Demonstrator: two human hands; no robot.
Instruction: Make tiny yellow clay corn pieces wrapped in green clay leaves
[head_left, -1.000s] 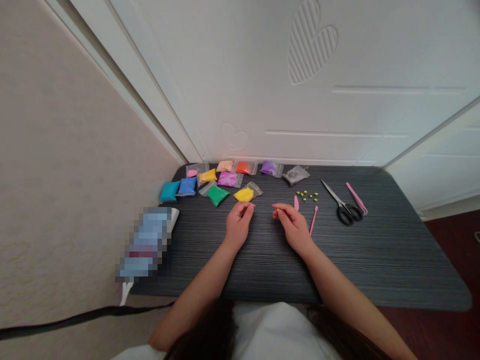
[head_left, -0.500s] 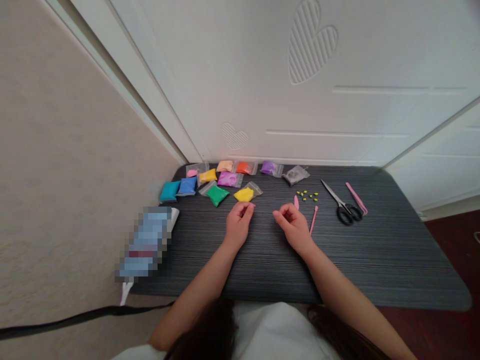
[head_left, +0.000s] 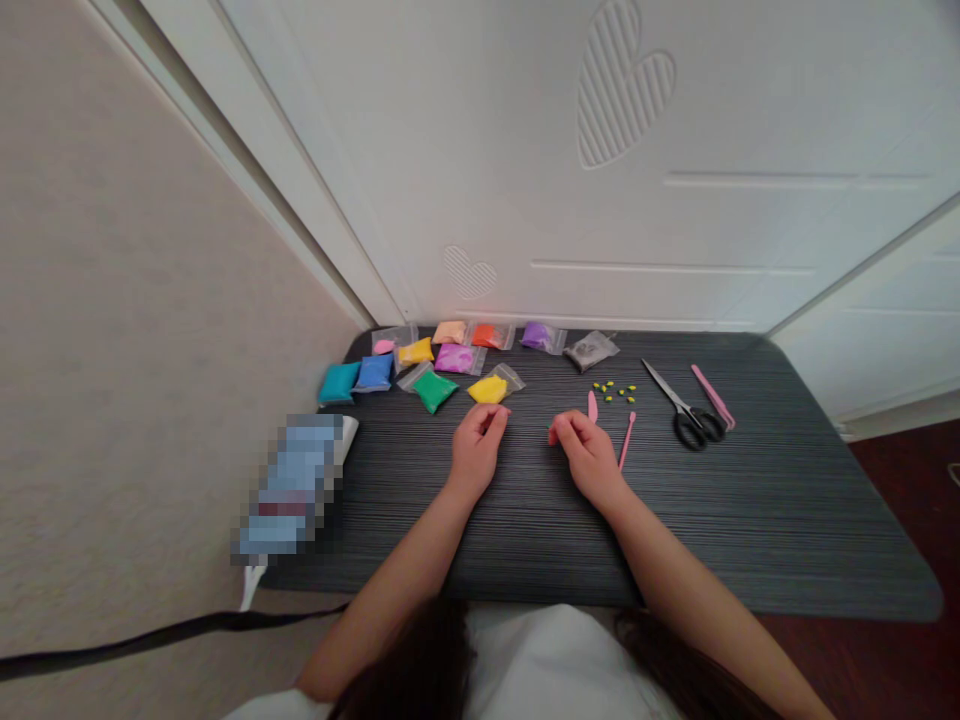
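Note:
My left hand (head_left: 476,450) rests over the dark table (head_left: 517,540), thumb and fingers pinched together; whatever may be in them is too small to make out. Just beyond it lies a bag of yellow clay (head_left: 491,389), with a bag of green clay (head_left: 435,389) to its left. Across a gap, my right hand (head_left: 589,455) is closed with its fingers curled under the thumb, and its contents are hidden. Close to this hand are a pink knife-shaped tool (head_left: 592,406) and a thin pink stick tool (head_left: 628,440). Several tiny yellow-and-green pieces (head_left: 608,399) lie beyond them.
Black-handled scissors (head_left: 688,425) and pink tweezers (head_left: 712,397) lie at the right. More clay bags, including blue (head_left: 375,372), purple (head_left: 536,336) and grey (head_left: 591,350), line the back by the white door (head_left: 480,150). A blurred-out device (head_left: 292,490) stands at left.
My right hand's thumb and fingers have shifted, the fingers curling further under the thumb. The left hand and the things on the table have stayed put.

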